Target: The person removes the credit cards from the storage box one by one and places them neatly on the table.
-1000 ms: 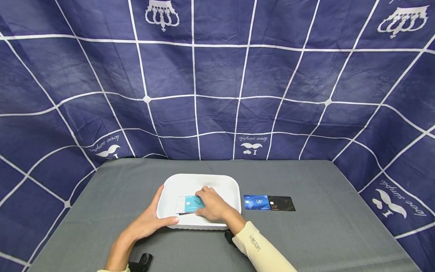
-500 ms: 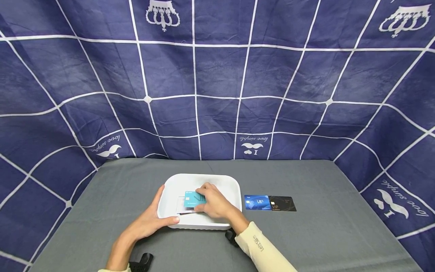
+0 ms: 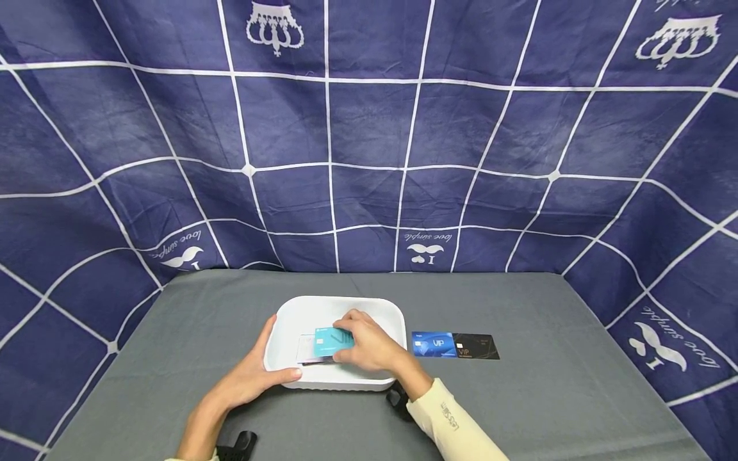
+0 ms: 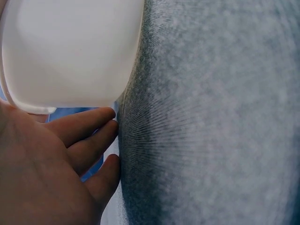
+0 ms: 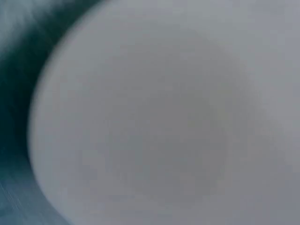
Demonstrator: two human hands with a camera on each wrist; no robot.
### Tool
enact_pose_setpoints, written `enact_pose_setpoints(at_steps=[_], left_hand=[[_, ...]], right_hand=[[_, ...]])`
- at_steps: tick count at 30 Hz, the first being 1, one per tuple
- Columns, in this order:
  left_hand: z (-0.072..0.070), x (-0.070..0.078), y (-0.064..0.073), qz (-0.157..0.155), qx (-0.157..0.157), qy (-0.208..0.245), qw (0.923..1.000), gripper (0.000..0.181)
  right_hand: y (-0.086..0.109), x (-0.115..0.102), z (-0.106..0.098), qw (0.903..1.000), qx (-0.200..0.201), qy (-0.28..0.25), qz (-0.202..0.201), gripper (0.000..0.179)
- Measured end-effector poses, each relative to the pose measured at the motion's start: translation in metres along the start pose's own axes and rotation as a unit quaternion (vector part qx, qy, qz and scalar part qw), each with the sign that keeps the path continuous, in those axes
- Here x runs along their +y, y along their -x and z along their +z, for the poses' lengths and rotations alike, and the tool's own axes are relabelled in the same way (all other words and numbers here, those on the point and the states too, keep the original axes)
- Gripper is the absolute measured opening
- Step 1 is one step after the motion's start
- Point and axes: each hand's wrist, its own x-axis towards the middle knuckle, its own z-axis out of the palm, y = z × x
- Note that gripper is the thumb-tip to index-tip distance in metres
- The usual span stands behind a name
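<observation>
My right hand (image 3: 367, 342) pinches a light blue bank-style card (image 3: 328, 342) at its right end, over a white rectangular tray (image 3: 390, 318). Below that card, a whitish card (image 3: 306, 349) shows its left part on the tray floor, with a dark edge under it. My left hand (image 3: 252, 373) lies around the tray's left side, thumb straight along the front rim and index finger up the left wall. In the left wrist view, its other fingers (image 4: 89, 147) stretch out beneath the tray wall near the cloth. The right wrist view is filled by the blurred tray (image 5: 154, 122), hiding hand and cards.
Right of the tray, a blue VIP card (image 3: 434, 344) and a black VIP card (image 3: 476, 346) lie side by side on the grey table cloth (image 3: 548, 397). A dark blue checked curtain (image 3: 369, 141) stands behind and along both sides of the table.
The right hand has pulled the light blue card up and slightly right off the cards beneath, uncovering more of the whitish one. The left hand and tray stay nearly as they were.
</observation>
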Motion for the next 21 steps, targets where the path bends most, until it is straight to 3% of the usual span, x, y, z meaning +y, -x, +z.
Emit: enact_pose_setpoints(at_steps=[6,15,21], left_hand=[[0.001,-0.001,0.0,0.006,0.001,0.0,1.0,0.115],[0.001,0.001,-0.001,-0.016,0.006,-0.033,0.9993,0.118],[0.0,0.002,0.001,-0.013,0.007,-0.032,0.9994,0.118]], right_hand=[[0.016,-0.004,-0.031,0.9996,-0.003,-0.001,-0.03,0.051],[0.053,0.007,-0.063,0.9997,-0.019,0.012,0.014,0.051],[0.079,0.018,-0.076,0.9994,-0.004,0.03,0.015,0.05]])
